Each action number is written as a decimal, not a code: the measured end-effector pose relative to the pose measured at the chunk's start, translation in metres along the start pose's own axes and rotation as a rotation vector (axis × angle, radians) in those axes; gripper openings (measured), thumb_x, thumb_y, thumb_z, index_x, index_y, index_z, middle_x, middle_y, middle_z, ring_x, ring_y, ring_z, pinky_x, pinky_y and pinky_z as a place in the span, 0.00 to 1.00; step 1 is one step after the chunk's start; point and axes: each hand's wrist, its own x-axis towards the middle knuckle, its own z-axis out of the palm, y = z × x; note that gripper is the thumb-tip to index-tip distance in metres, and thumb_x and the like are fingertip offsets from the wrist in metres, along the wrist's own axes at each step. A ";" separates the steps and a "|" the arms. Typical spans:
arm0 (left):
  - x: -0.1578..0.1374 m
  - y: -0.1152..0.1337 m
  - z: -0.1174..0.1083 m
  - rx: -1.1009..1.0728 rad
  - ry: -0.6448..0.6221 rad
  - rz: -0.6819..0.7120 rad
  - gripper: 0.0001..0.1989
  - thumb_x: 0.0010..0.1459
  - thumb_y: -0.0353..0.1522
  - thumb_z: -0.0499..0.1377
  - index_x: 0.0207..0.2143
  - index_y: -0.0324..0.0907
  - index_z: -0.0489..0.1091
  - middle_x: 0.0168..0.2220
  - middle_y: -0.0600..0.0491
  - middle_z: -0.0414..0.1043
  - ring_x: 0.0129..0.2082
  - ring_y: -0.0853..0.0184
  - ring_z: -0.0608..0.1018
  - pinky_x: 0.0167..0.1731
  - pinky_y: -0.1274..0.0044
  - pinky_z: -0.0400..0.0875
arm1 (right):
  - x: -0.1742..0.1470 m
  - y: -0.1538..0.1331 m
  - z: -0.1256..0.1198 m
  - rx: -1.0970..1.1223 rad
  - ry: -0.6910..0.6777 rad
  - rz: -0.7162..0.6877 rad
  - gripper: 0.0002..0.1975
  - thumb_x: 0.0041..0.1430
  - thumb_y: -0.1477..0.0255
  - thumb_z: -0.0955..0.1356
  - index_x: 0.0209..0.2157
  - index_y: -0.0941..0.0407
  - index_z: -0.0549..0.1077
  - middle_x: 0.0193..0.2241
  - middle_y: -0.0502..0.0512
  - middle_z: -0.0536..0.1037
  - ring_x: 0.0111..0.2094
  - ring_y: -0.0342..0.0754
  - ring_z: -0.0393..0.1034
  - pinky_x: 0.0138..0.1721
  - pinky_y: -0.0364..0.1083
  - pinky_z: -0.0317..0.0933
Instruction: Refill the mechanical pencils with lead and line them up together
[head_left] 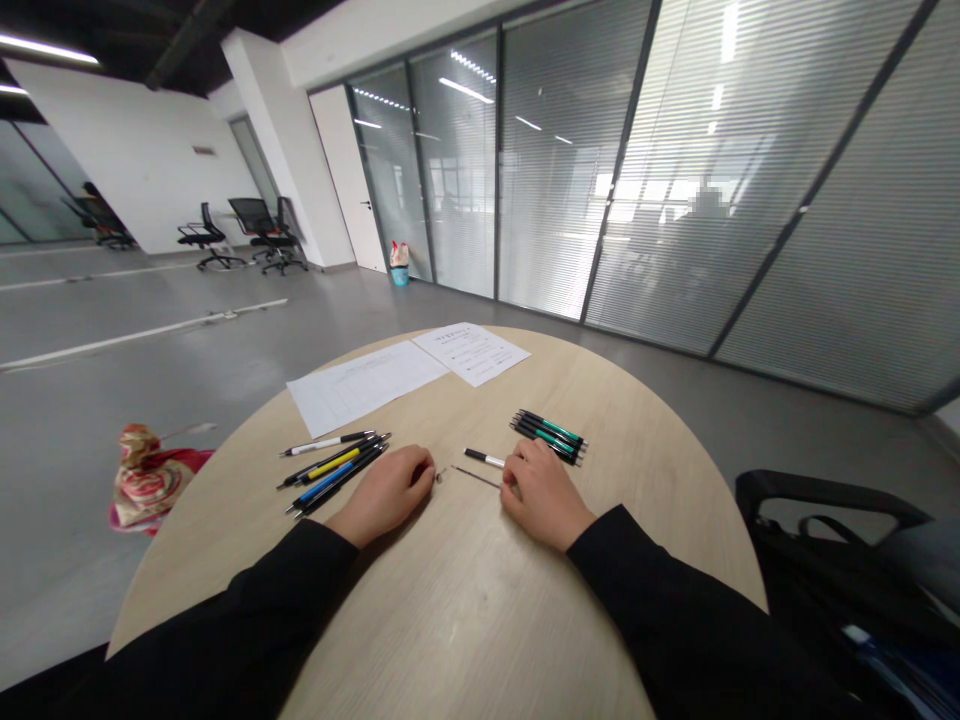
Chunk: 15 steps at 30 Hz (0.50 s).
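My left hand (394,488) rests on the round table with its fingers curled; whatever they hold is hidden. Just off its fingertips lie tiny metallic pen parts (440,476). With fingers closed, my right hand (546,492) grips the near end of a thin dark pen refill (476,477), whose tip points left. Beyond it, a white pen barrel with a black end (484,458) lies partly behind my right hand. Several black-and-green pens (549,436) are lined up past that hand. Left of my left hand is a loose group of pens with yellow, blue, white and black bodies (334,466).
Two printed sheets (367,382) lie at the far side of the wooden table (465,620). A dark chair with a bag (832,560) stands close at the right. On the floor at the left sits a red and gold bag (154,480). Blinds-covered glass walls stand beyond.
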 end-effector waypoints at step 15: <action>0.001 0.005 -0.007 0.003 0.046 -0.059 0.17 0.65 0.35 0.45 0.25 0.43 0.65 0.28 0.50 0.72 0.30 0.61 0.74 0.32 0.72 0.64 | 0.006 0.013 -0.007 0.141 0.116 0.063 0.12 0.67 0.73 0.63 0.28 0.56 0.70 0.33 0.55 0.72 0.38 0.51 0.63 0.43 0.48 0.57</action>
